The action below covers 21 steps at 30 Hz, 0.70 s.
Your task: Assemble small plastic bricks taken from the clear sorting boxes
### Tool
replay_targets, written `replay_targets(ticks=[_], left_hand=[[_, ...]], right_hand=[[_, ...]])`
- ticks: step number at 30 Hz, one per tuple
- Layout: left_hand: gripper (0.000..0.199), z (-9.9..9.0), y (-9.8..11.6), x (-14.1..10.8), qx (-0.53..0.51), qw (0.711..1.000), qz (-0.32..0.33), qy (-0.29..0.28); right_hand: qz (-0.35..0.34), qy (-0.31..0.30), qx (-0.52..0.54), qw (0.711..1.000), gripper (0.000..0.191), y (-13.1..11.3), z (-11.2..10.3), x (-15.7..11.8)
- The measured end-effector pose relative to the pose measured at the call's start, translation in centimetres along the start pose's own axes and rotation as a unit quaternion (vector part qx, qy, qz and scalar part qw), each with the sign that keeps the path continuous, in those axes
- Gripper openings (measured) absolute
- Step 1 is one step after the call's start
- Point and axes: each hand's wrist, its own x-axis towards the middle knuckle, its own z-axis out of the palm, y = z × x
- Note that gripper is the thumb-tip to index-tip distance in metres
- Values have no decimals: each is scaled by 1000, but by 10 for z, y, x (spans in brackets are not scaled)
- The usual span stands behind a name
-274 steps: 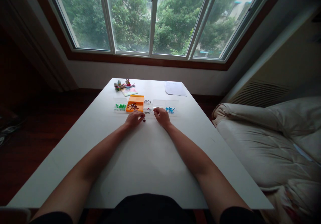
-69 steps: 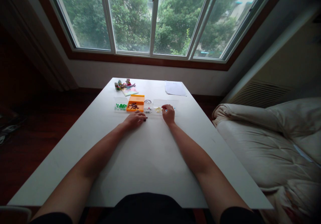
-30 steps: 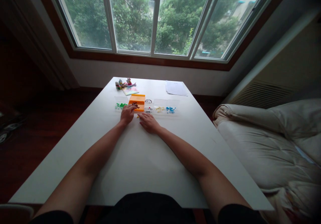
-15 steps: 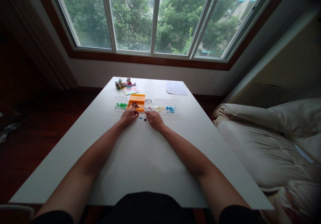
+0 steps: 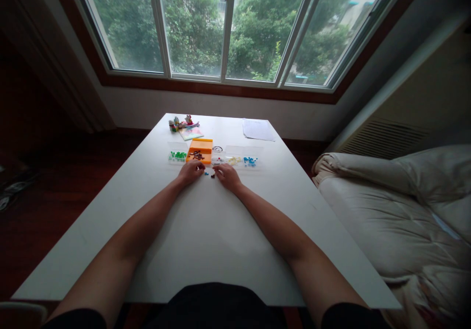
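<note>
My left hand (image 5: 190, 172) rests on the table in front of the orange box, its fingers curled and their tips closed together. Whatever they pinch is too small to make out. Just beside those fingertips lies a tiny blue brick (image 5: 206, 174). My right hand (image 5: 227, 176) is opposite, fingers reaching inward with a small gap between thumb and forefinger. A small dark brown brick (image 5: 213, 176) sits at its fingertips; whether they touch it is unclear. The orange box (image 5: 201, 144) stands with its lid up, holding brown bricks (image 5: 196, 155).
Left of the orange box is a clear case with green bricks (image 5: 178, 155). To its right, clear cases hold pale yellow bricks (image 5: 234, 160) and blue bricks (image 5: 250, 161). Small figures (image 5: 175, 123), a colourful booklet (image 5: 192, 132) and paper sheets (image 5: 258, 129) lie farther back on the white table (image 5: 217, 240).
My left hand has shifted slightly right, closer to the blue brick. My right fingertips have come down a little towards the brown brick.
</note>
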Motion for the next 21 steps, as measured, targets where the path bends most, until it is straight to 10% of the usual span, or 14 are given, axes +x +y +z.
replay_targets(ticks=[21], left_hand=[[12,9,44,-5,-20,983,164,-75]], right_hand=[[89,8,39,995,20,18,-14,1]])
